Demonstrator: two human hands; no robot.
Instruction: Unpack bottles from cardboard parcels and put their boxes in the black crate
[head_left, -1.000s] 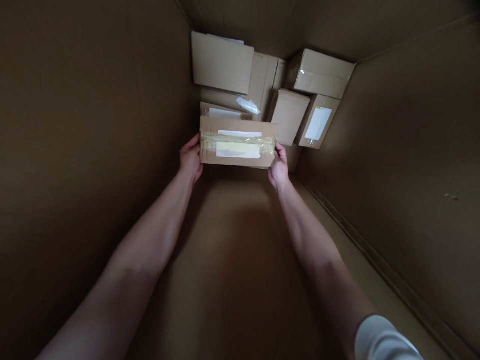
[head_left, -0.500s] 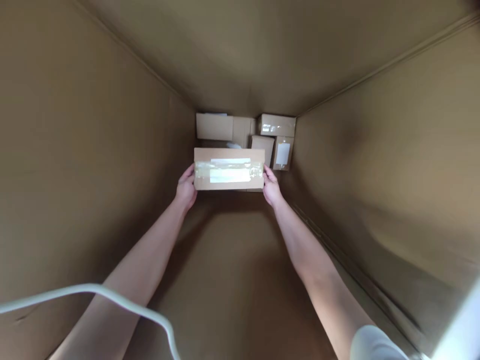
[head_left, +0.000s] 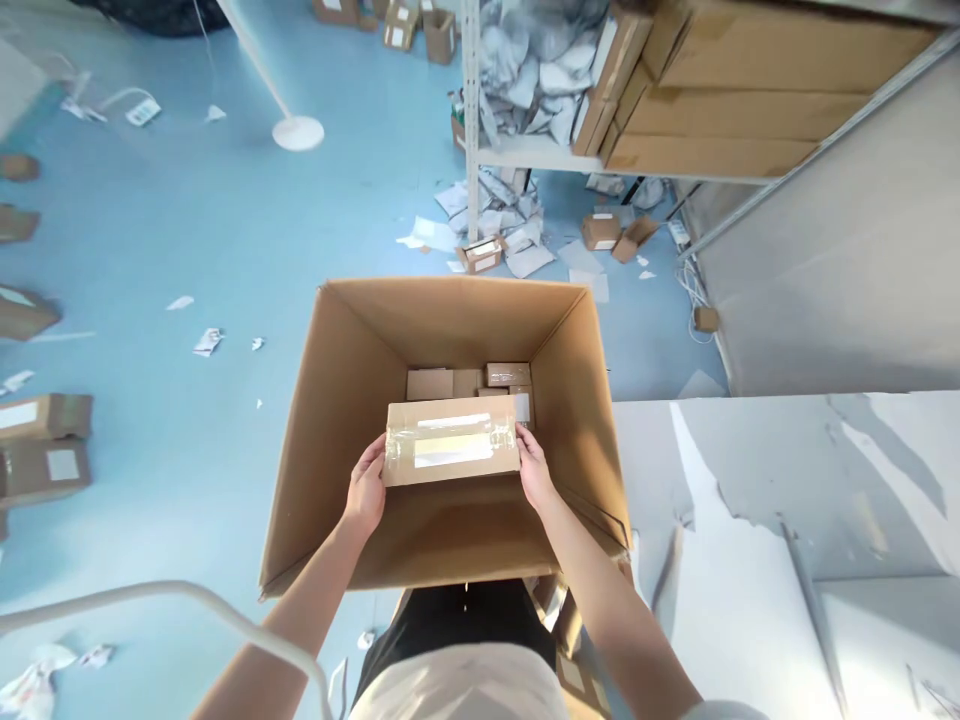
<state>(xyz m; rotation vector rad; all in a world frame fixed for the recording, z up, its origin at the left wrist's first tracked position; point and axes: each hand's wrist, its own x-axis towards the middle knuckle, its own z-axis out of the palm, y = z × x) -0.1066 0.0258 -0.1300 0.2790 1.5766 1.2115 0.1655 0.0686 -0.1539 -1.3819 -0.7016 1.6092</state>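
Note:
I hold a flat taped cardboard parcel [head_left: 451, 441] with a white label above the opening of a big open cardboard carton [head_left: 337, 380]. My left hand [head_left: 366, 490] grips the parcel's left end and my right hand [head_left: 534, 470] grips its right end. Deep in the carton lie several small cardboard parcels [head_left: 469, 381], partly hidden behind the parcel I hold.
The carton stands on a blue floor [head_left: 187, 260] strewn with paper scraps and small boxes. A metal shelf rack [head_left: 472, 120] with flat cardboard and grey mailers stands behind it. A white table surface [head_left: 787, 560] is at the right. A white curved tube [head_left: 187, 598] crosses the lower left.
The parcel has come up from deep inside the carton to its opening, still held at both ends. The view has pulled back out of the carton, and the room shows around it.

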